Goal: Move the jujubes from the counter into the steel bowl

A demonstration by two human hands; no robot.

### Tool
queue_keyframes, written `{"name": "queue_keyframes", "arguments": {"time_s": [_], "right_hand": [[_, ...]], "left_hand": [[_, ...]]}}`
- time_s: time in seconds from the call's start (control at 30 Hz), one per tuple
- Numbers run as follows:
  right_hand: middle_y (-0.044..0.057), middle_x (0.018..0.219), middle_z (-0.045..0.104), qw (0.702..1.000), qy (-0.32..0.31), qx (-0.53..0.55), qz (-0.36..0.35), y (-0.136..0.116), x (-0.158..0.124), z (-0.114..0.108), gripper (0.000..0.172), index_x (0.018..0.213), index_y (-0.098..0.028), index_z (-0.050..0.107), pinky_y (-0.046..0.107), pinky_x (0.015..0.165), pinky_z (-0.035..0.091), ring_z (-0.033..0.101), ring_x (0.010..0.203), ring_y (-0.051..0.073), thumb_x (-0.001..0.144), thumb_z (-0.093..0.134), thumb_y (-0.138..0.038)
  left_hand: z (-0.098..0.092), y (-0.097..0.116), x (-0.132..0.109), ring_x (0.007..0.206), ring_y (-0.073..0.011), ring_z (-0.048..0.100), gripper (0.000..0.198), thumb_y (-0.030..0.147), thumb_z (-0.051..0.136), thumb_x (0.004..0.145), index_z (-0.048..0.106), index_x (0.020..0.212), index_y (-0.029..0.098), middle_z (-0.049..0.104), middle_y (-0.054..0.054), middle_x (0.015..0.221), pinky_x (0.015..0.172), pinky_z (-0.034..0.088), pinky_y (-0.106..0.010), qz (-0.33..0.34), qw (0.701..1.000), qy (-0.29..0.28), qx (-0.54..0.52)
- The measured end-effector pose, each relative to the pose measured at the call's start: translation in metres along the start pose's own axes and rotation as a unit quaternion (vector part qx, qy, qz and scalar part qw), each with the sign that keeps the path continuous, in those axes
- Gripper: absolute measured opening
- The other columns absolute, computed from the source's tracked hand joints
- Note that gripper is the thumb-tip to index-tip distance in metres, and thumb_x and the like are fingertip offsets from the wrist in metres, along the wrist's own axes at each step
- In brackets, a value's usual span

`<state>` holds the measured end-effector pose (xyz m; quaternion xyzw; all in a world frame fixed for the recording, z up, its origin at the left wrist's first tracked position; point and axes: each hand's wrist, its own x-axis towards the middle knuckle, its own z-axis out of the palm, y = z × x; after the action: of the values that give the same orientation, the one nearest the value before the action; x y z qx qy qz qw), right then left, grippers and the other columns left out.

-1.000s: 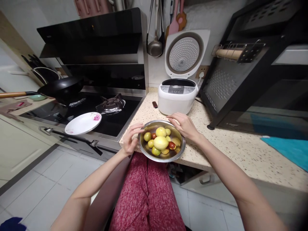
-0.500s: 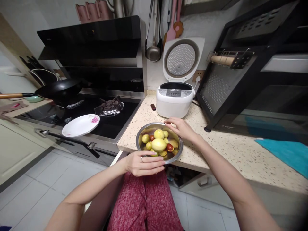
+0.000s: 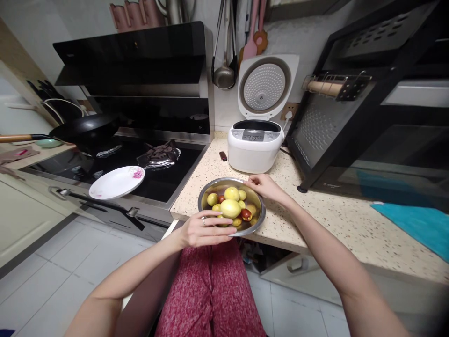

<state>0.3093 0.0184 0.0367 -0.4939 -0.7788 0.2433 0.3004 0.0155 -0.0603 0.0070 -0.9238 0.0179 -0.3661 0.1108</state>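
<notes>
A steel bowl (image 3: 262, 218) stands at the front edge of the counter, holding several round yellow-green fruits (image 3: 230, 208) and a few reddish-brown ones (image 3: 246, 215). My right hand (image 3: 264, 186) pinches the bowl's far right rim, its fingers curled over the edge. Across the near side of the bowl lies my left hand (image 3: 205, 229), a ring on one finger. Its fingers are stretched out and slightly apart, reaching over the rim beside the fruit. The thumb of that hand is hidden.
Behind the bowl stands a white rice cooker (image 3: 254, 147) with its lid raised. A floral white plate (image 3: 117, 182) overhangs the stove's front edge. A black wok (image 3: 87, 133) sits on the left burner. A black oven rack (image 3: 322, 140) and teal cloth (image 3: 414, 224) are at right.
My left hand has shifted slightly up and inward over the bowl, its fingers more spread. My right hand's fingers have curled tighter at the rim and moved a little right.
</notes>
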Motion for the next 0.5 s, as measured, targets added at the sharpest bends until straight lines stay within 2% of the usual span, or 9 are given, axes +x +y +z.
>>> {"name": "queue_keyframes", "arguments": {"time_s": [0.07, 0.17, 0.27, 0.33, 0.4, 0.5], "right_hand": [[-0.003, 0.049, 0.048, 0.998, 0.004, 0.052, 0.031, 0.005, 0.002, 0.001, 0.056, 0.056, -0.018, 0.052, 0.024, 0.051, 0.027, 0.039, 0.05, 0.01, 0.084, 0.061, -0.066], [-0.005, 0.044, 0.041, 0.986, 0.012, 0.14, 0.087, 0.01, 0.006, 0.003, 0.059, 0.052, -0.02, 0.047, 0.024, 0.047, 0.023, 0.033, 0.045, 0.009, 0.075, 0.067, -0.071], [-0.005, 0.042, 0.039, 0.966, 0.051, 0.22, 0.129, 0.01, 0.008, 0.004, 0.057, 0.051, -0.021, 0.047, 0.023, 0.044, 0.022, 0.032, 0.043, 0.008, 0.068, 0.074, -0.069], [-0.005, 0.044, 0.041, 0.952, 0.085, 0.261, 0.139, 0.007, 0.008, 0.004, 0.053, 0.053, -0.021, 0.049, 0.023, 0.043, 0.024, 0.034, 0.044, 0.009, 0.066, 0.075, -0.065], [-0.004, 0.046, 0.043, 0.941, 0.115, 0.285, 0.139, 0.004, 0.008, 0.002, 0.048, 0.055, -0.022, 0.05, 0.023, 0.043, 0.025, 0.035, 0.045, 0.01, 0.066, 0.074, -0.062], [-0.003, 0.047, 0.044, 0.934, 0.161, 0.289, 0.133, 0.0, 0.006, -0.002, 0.043, 0.055, -0.022, 0.05, 0.023, 0.042, 0.025, 0.034, 0.045, 0.01, 0.067, 0.072, -0.057]], "left_hand": [[0.002, -0.004, -0.004, 0.126, -0.0152, 0.069, 0.021, 0.018, 0.062, 0.1, 0.073, 0.115, 0.027, 0.077, 0.003, 0.124, 0.114, 0.055, -0.035, -0.018, 1.0, 0.007, 0.015], [0.006, -0.011, -0.01, 0.129, -0.0161, 0.067, 0.023, 0.017, 0.054, 0.104, 0.073, 0.113, 0.024, 0.08, -0.001, 0.118, 0.115, 0.053, -0.038, -0.062, 0.996, 0.057, 0.014], [0.009, -0.016, -0.014, 0.131, -0.0199, 0.065, 0.023, 0.012, 0.055, 0.099, 0.074, 0.105, 0.023, 0.081, -0.002, 0.11, 0.114, 0.05, -0.044, -0.127, 0.986, 0.109, -0.02], [0.01, -0.018, -0.014, 0.131, -0.0244, 0.064, 0.019, 0.014, 0.059, 0.095, 0.073, 0.104, 0.023, 0.08, -0.006, 0.112, 0.111, 0.05, -0.05, -0.175, 0.975, 0.123, -0.064], [0.011, -0.019, -0.014, 0.132, -0.0286, 0.062, 0.019, 0.022, 0.063, 0.095, 0.072, 0.112, 0.022, 0.077, -0.011, 0.12, 0.11, 0.05, -0.055, -0.222, 0.96, 0.133, -0.107], [0.015, -0.02, -0.013, 0.138, -0.0306, 0.056, 0.043, 0.032, 0.066, 0.096, 0.06, 0.137, 0.022, 0.066, -0.016, 0.138, 0.115, 0.046, -0.058, -0.302, 0.933, 0.136, -0.138]]}}
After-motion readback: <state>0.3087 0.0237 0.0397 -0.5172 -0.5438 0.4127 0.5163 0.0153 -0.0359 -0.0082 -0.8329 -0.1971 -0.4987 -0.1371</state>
